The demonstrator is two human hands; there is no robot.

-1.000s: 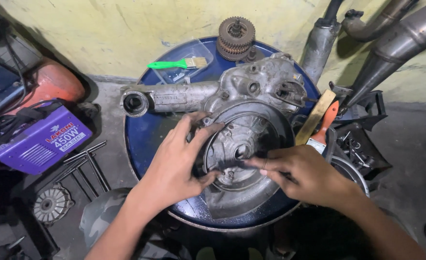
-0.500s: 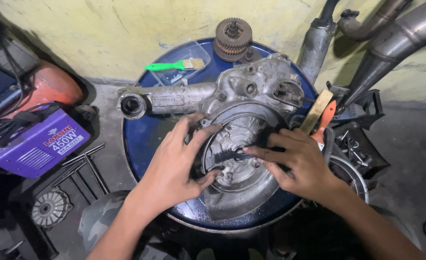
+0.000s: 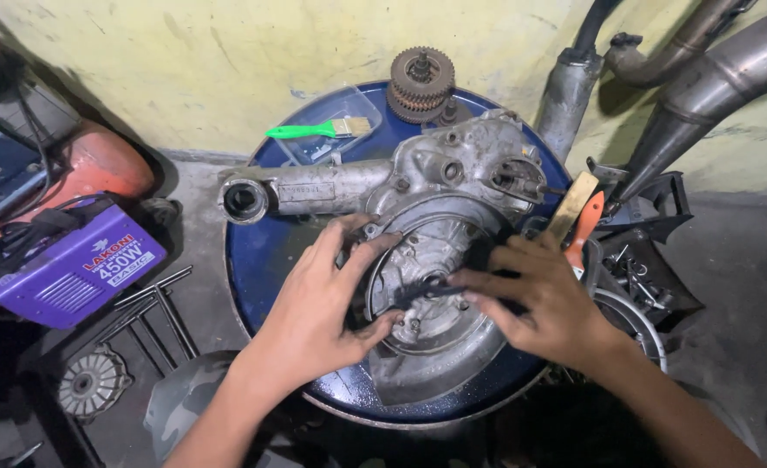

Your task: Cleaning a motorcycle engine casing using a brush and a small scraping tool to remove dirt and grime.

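A grey metal engine case [image 3: 453, 199] is laid flat on the lid of a blue drum [image 3: 266, 260], with its long arm stretched toward the left and ending in a round opening. The round plate [image 3: 431, 295] in the middle of the case is being worked on by both hands.

The left hand [image 3: 327, 308] is rested on the left rim of the plate, with the fingers spread and curled over the edge; nothing is pinched in its grip. The right hand [image 3: 544, 299] is laid on the right side of the plate, and a thin dark tool [image 3: 422, 290] is pinched between its thumb and fingertips, with the tip held at the centre of the plate.

A stack of gears [image 3: 421, 82] is set at the far edge of the drum, against the yellow wall. A green-handled brush [image 3: 318, 130] is laid across a clear plastic tray [image 3: 336, 113] just left of the gears. A wood-and-orange handle [image 3: 578, 212] is seen beside the right hand. Grey exhaust pipes [image 3: 704, 87] are leaned against the wall at the right. On the floor at the left, a purple box-shaped machine [image 3: 71, 269] is placed, with thin metal rods [image 3: 153, 308] just beside it.
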